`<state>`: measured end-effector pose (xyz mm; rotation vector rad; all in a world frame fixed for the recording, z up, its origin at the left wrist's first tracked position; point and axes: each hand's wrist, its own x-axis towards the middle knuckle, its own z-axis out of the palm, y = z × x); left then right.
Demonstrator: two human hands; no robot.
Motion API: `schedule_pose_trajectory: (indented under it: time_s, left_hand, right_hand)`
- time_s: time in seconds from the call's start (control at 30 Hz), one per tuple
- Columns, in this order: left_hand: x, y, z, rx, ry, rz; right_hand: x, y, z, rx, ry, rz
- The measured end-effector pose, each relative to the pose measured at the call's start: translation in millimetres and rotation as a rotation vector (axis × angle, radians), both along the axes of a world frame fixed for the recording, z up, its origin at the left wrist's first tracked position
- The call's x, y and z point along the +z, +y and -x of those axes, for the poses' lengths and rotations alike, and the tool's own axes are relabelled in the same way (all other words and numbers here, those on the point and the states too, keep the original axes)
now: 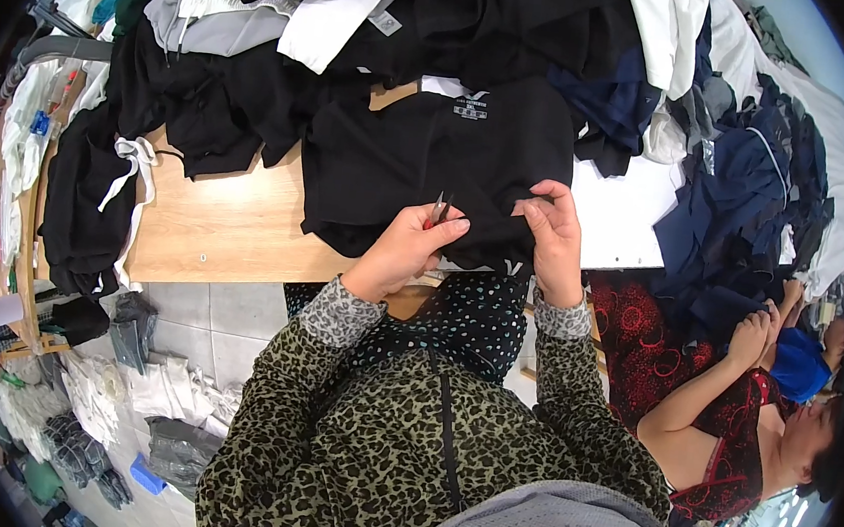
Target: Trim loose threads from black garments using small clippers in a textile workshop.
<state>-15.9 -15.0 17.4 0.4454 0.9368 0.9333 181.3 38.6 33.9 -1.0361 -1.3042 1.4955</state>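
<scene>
A black garment (391,160) with a white printed label at its far edge lies spread on the table in front of me. My left hand (408,247) is closed round a pair of thread snips (439,211); a bit of red and the metal blades show above the thumb. That hand rests on the near part of the garment. At the garment's near right side, my right hand (557,240) pinches the black cloth between thumb and fingers. Whether a thread is also in that pinch is too small to tell.
Black, grey and white clothes (232,26) are heaped along the table's far side. Navy garments (730,190) pile up at the right, where a co-worker in a red-patterned top (657,334) handles cloth. The wooden table edge (211,270) runs close to my body. Bagged clothes (180,448) lie on the floor.
</scene>
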Motion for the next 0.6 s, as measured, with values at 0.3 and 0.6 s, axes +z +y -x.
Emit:
schedule_pose_trajectory:
  time_s: [0.3, 0.6]
  left_hand:
    - [-3, 1, 5, 0.103, -0.068, 0.077]
    - [-7, 3, 3, 0.098, -0.127, 0.053]
  right_hand:
    - [-14, 13, -7, 0.022, 0.236, 0.212]
    - [7, 10, -5, 0.177, 0.052, 0.247]
